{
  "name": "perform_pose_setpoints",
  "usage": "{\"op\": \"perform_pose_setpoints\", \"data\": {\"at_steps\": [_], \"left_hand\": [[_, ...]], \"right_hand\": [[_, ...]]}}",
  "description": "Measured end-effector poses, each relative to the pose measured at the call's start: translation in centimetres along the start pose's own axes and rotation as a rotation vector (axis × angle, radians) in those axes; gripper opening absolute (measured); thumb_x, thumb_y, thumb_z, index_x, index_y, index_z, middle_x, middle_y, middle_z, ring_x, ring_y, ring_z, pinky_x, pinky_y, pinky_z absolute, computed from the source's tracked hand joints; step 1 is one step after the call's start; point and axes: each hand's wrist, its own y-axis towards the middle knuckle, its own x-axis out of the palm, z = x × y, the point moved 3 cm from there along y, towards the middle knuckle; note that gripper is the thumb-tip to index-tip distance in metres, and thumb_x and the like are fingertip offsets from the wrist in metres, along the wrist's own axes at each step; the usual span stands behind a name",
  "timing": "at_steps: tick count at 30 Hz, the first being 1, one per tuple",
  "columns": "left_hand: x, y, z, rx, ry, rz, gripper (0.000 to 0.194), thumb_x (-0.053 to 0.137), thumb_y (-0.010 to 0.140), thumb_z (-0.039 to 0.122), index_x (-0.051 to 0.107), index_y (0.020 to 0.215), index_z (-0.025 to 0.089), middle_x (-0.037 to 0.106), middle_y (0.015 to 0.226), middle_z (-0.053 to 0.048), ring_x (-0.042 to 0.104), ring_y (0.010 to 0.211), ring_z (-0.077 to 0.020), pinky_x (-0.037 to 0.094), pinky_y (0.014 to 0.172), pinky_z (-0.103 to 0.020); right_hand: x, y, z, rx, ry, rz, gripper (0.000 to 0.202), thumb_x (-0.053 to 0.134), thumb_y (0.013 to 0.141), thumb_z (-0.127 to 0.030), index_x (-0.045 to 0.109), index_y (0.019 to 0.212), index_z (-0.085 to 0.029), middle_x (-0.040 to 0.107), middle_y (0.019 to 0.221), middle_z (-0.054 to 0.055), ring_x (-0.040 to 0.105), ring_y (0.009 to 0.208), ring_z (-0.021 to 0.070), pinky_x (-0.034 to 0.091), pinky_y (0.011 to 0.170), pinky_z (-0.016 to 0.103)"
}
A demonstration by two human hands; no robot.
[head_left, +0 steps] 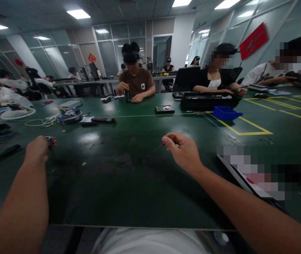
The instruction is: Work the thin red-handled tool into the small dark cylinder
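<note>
My right hand (pixel 183 150) is raised over the middle of the green table (pixel 129 204), its fingers pinched on a small tool with a red part (pixel 163 144) and a thin metal shaft pointing down to the left. Over the left side of the table, my left hand (pixel 38 150) has its fingers curled round a dark tool with a light ring-shaped handle (pixel 49 139); its lower end is blurred. The two hands are far apart.
Beyond my hands lie a dark-handled tool (pixel 104 120), tangled cables (pixel 68 115), a circuit-board part (pixel 164 109), a blue tray (pixel 225 113) and a long black casing (pixel 208 102). A blurred-out flat object (pixel 240 176) sits at right. Several people work around the table.
</note>
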Motion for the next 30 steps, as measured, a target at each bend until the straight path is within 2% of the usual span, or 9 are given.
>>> {"op": "perform_pose_setpoints", "data": {"at_steps": [4, 8, 12, 14, 17, 19, 22, 26, 30], "left_hand": [[2.5, -2.2, 2.1, -0.017, -0.056, -0.079, 0.018, 0.043, 0.072, 0.006, 0.059, 0.079, 0.011, 0.057, 0.071, -0.003, 0.054, 0.065, -0.0147, 0.034, 0.062, -0.027], [6.3, -6.7, 4.4, 0.115, -0.14, -0.359, 0.027, 0.05, 0.072, 0.009, 0.066, 0.094, 0.014, 0.063, 0.077, -0.003, 0.058, 0.075, -0.0163, 0.04, 0.068, -0.027], [10.4, -12.7, 5.7, 0.324, -0.06, -0.687, 0.035, 0.055, 0.076, 0.021, 0.066, 0.109, 0.016, 0.067, 0.086, -0.007, 0.059, 0.086, -0.0226, 0.041, 0.072, -0.032], [12.3, -15.9, 6.1, 0.365, -0.051, -0.845, 0.031, 0.051, 0.076, 0.022, 0.066, 0.101, 0.017, 0.067, 0.086, -0.008, 0.059, 0.088, -0.024, 0.041, 0.074, -0.034], [14.5, -20.1, 6.7, 0.421, -0.077, -0.968, 0.021, 0.046, 0.077, 0.023, 0.063, 0.087, 0.017, 0.064, 0.087, -0.006, 0.058, 0.09, -0.0228, 0.042, 0.081, -0.034], [15.7, -22.4, 6.9, 0.457, -0.039, -1.016, 0.019, 0.047, 0.078, 0.024, 0.061, 0.089, 0.017, 0.063, 0.092, -0.006, 0.057, 0.092, -0.0222, 0.042, 0.083, -0.034], [17.2, -24.5, 6.2, 0.543, 0.116, -1.047, 0.027, 0.055, 0.077, 0.018, 0.058, 0.105, 0.019, 0.062, 0.097, -0.004, 0.056, 0.091, -0.0213, 0.042, 0.082, -0.034], [18.2, -25.0, 4.5, 0.69, 0.196, -1.007, 0.023, 0.055, 0.087, 0.016, 0.055, 0.11, 0.019, 0.062, 0.106, -0.006, 0.057, 0.097, -0.0215, 0.043, 0.088, -0.035], [18.0, -24.7, 3.5, 0.765, 0.212, -1.032, 0.021, 0.061, 0.09, 0.019, 0.059, 0.111, 0.021, 0.065, 0.107, -0.004, 0.059, 0.101, -0.0224, 0.044, 0.092, -0.036]], "right_hand": [[0.1, 0.0, 0.1, 0.009, 0.001, 0.002, 0.029, 0.06, 0.094, -0.048, 0.07, 0.085, -0.022, 0.066, 0.067, -0.001, 0.061, 0.058, 0.0155, 0.042, 0.057, 0.03], [0.1, 0.0, 0.3, 0.036, 0.014, 0.007, 0.03, 0.059, 0.094, -0.049, 0.07, 0.085, -0.022, 0.066, 0.067, 0.0, 0.06, 0.059, 0.0159, 0.042, 0.056, 0.03], [0.1, 0.1, 0.4, 0.032, 0.06, 0.002, 0.03, 0.056, 0.096, -0.048, 0.069, 0.09, -0.021, 0.067, 0.068, 0.0, 0.061, 0.061, 0.0159, 0.043, 0.057, 0.029], [0.2, 0.1, 0.5, 0.024, 0.104, 0.009, 0.029, 0.054, 0.097, -0.047, 0.068, 0.096, -0.021, 0.068, 0.073, 0.001, 0.063, 0.064, 0.0162, 0.046, 0.059, 0.03], [0.3, 0.1, 0.7, 0.024, 0.185, 0.045, 0.028, 0.053, 0.097, -0.045, 0.066, 0.103, -0.02, 0.071, 0.082, 0.004, 0.066, 0.07, 0.0175, 0.051, 0.065, 0.032], [0.3, 0.1, 0.8, 0.022, 0.22, 0.078, 0.028, 0.054, 0.097, -0.043, 0.066, 0.107, -0.02, 0.073, 0.086, 0.005, 0.068, 0.076, 0.0186, 0.054, 0.071, 0.034], [0.2, 0.1, 0.9, 0.02, 0.242, 0.123, 0.026, 0.055, 0.096, -0.043, 0.065, 0.106, -0.021, 0.073, 0.087, 0.005, 0.069, 0.079, 0.0193, 0.055, 0.074, 0.036], [0.1, 0.0, 0.8, 0.007, 0.275, 0.151, 0.024, 0.055, 0.097, -0.042, 0.065, 0.1, -0.021, 0.072, 0.083, 0.004, 0.069, 0.076, 0.0186, 0.056, 0.071, 0.035], [0.3, -0.2, 0.5, -0.011, 0.271, 0.097, 0.023, 0.056, 0.097, -0.042, 0.066, 0.101, -0.021, 0.074, 0.085, 0.004, 0.071, 0.076, 0.0186, 0.056, 0.072, 0.035]]}}
